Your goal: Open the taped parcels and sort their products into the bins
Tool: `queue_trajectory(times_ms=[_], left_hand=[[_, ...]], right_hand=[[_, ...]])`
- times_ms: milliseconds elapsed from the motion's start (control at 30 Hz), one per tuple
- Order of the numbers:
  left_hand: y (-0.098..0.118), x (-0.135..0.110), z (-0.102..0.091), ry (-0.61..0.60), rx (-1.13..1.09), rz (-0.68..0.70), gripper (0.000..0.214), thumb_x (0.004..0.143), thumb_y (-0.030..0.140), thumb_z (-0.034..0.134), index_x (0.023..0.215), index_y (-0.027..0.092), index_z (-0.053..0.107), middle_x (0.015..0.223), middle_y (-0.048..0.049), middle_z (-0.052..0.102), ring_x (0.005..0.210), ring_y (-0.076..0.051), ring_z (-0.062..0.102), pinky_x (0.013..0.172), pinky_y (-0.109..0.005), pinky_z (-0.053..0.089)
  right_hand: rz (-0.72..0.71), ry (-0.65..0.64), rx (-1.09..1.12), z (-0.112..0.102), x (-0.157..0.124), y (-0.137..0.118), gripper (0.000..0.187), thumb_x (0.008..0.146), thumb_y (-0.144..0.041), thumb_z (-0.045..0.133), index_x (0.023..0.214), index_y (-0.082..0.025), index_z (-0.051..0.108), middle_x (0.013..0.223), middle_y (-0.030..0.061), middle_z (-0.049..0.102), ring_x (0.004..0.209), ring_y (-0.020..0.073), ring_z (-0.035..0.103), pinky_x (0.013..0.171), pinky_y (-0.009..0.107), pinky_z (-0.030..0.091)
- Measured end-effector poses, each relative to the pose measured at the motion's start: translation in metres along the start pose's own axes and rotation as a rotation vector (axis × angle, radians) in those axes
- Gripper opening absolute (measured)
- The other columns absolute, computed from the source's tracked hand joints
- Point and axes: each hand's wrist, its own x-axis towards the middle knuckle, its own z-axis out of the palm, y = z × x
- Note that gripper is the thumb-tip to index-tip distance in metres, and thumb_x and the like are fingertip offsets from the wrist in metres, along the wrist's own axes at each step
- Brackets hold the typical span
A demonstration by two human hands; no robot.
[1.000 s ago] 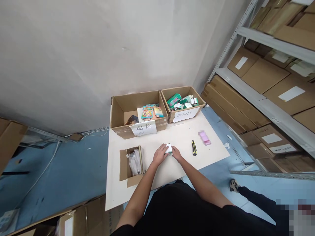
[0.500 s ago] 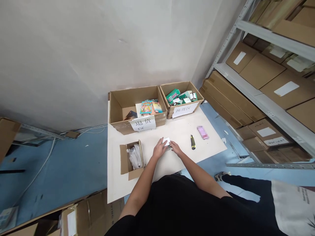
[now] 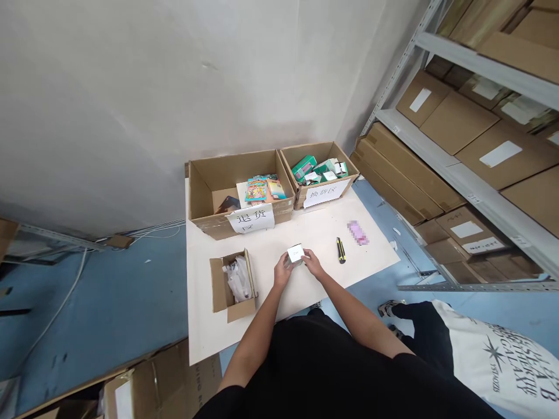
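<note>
Both of my hands hold a small white box (image 3: 296, 254) just above the white table (image 3: 323, 233), near its middle. My left hand (image 3: 282, 271) grips the box's left side with curled fingers. My right hand (image 3: 311, 263) grips its right side. The box's white top face is turned up toward me. A small open cardboard box (image 3: 230, 281) with crumpled plastic bags inside lies left of my hands. A black and yellow utility knife (image 3: 340, 249) lies to the right of my hands.
Two open cartons with paper labels stand at the table's far edge: a larger one (image 3: 238, 192) holding colourful packets, a smaller one (image 3: 319, 173) holding green and white boxes. A pink item (image 3: 358, 232) lies right of the knife. Metal shelving (image 3: 471, 145) stacked with cartons stands on the right. Another person's legs (image 3: 419, 314) are at lower right.
My hands have lifted the white box off the table and turned its top face up. The view shifted slightly left, and the other person has stepped closer at lower right.
</note>
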Motion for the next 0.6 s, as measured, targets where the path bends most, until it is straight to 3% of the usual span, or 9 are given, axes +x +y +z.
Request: queue_trajectory(times_ms=[133, 267, 400, 500, 600], left_hand=[[0.003, -0.002, 0.01, 0.016, -0.022, 0.064, 0.069, 0.089, 0.015, 0.059, 0.154, 0.027, 0.042, 0.154, -0.0125, 0.056, 0.137, -0.025, 0.062, 0.111, -0.048, 0.056], [0.009, -0.001, 0.011, 0.009, 0.13, 0.19, 0.049, 0.09, 0.015, 0.059, 0.138, 0.027, 0.06, 0.152, -0.0106, 0.058, 0.144, -0.028, 0.053, 0.12, -0.051, 0.048], [0.016, 0.01, 0.005, 0.021, 0.201, 0.18, 0.042, 0.091, 0.015, 0.057, 0.132, 0.025, 0.066, 0.151, -0.0109, 0.06, 0.143, -0.03, 0.055, 0.118, -0.051, 0.05], [0.035, 0.031, 0.004, 0.022, 0.217, 0.175, 0.042, 0.093, 0.022, 0.058, 0.133, 0.027, 0.066, 0.15, -0.01, 0.062, 0.141, -0.03, 0.057, 0.115, -0.052, 0.052], [0.071, 0.058, 0.007, 0.022, 0.235, 0.214, 0.044, 0.094, 0.028, 0.06, 0.137, 0.028, 0.066, 0.15, -0.0103, 0.061, 0.141, -0.03, 0.057, 0.111, -0.049, 0.056]], right_hand=[[0.056, 0.007, 0.083, 0.001, -0.007, -0.003, 0.049, 0.081, -0.043, 0.066, 0.128, -0.03, 0.065, 0.146, 0.0063, 0.064, 0.131, 0.0284, 0.058, 0.103, 0.043, 0.051], [0.104, 0.055, 0.112, 0.007, -0.009, -0.008, 0.058, 0.08, -0.04, 0.067, 0.137, -0.031, 0.061, 0.145, 0.0069, 0.064, 0.127, 0.0277, 0.061, 0.101, 0.042, 0.052], [0.048, -0.015, 0.15, 0.011, -0.004, -0.012, 0.067, 0.071, -0.03, 0.072, 0.137, -0.03, 0.061, 0.135, 0.0084, 0.069, 0.113, 0.0281, 0.069, 0.096, 0.043, 0.056], [-0.013, -0.038, 0.183, 0.004, 0.011, -0.024, 0.071, 0.065, -0.025, 0.075, 0.135, -0.028, 0.06, 0.124, 0.0088, 0.071, 0.098, 0.0267, 0.072, 0.092, 0.046, 0.058], [-0.098, -0.024, 0.15, -0.014, 0.035, -0.052, 0.067, 0.067, -0.027, 0.076, 0.133, -0.027, 0.061, 0.117, 0.0072, 0.07, 0.094, 0.0256, 0.071, 0.092, 0.046, 0.059]])
